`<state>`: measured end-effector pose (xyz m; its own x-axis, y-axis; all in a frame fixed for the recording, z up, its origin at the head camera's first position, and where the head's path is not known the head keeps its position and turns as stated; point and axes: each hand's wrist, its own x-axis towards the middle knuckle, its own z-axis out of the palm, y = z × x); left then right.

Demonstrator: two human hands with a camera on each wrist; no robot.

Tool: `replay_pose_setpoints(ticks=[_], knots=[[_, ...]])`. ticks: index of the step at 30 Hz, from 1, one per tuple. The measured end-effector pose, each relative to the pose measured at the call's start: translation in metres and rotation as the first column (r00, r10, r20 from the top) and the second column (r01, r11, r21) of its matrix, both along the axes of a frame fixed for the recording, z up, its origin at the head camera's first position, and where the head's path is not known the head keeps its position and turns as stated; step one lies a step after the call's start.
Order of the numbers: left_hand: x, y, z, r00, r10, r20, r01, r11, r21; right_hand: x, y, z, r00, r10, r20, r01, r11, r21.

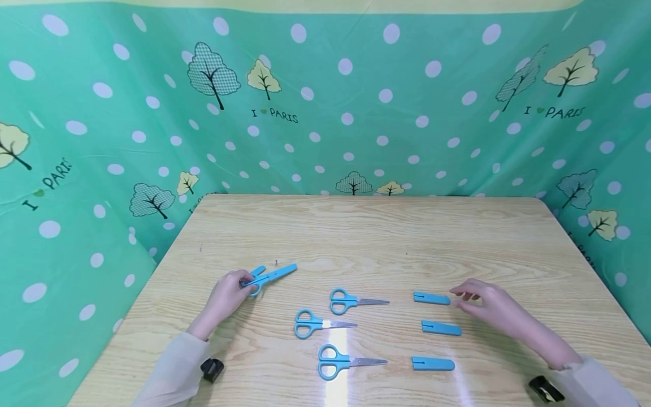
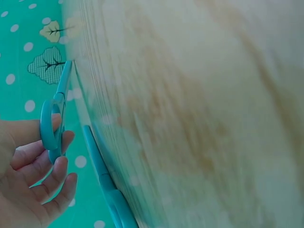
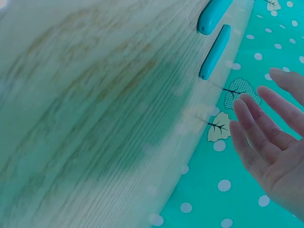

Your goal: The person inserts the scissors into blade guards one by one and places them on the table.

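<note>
My left hand (image 1: pixel 230 294) pinches the handle of blue scissors (image 2: pixel 61 92) with a sheath over the blades, at the left of the table. Thumb and fingers meet at the finger loop. Just beyond and below lies another sheathed pair of blue scissors (image 1: pixel 282 272), partly overlapped by the hand's fingers in the head view. On the right, my right hand (image 1: pixel 488 305) holds nothing, its fingers loosely bent, fingertips close to the end of the farthest blue sheath (image 1: pixel 432 298). In the right wrist view, two sheaths (image 3: pixel 216 52) show past the fingers.
Three blue-handled scissors with bare blades lie mid-table: a far pair (image 1: pixel 343 301), a middle pair (image 1: pixel 308 324) and a near pair (image 1: pixel 333 362). Two more sheaths, one middle (image 1: pixel 441 328) and one near (image 1: pixel 432 364), lie right. A patterned green cloth (image 1: pixel 356 90) borders the wooden table (image 1: pixel 366 232).
</note>
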<state>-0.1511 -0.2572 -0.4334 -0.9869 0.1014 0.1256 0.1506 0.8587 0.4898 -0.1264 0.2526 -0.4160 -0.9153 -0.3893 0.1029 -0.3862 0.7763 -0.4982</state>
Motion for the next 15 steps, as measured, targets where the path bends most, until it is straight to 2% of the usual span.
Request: replay_pose_setpoints(ticks=[15], knots=[[-0.0026, -0.0027, -0.0037, 0.999, -0.003, 0.043, 0.004, 1.000, -0.029, -0.0019, 0.0030, -0.0023, 1.000, -0.002, 0.006, 0.002, 1.000, 0.011]])
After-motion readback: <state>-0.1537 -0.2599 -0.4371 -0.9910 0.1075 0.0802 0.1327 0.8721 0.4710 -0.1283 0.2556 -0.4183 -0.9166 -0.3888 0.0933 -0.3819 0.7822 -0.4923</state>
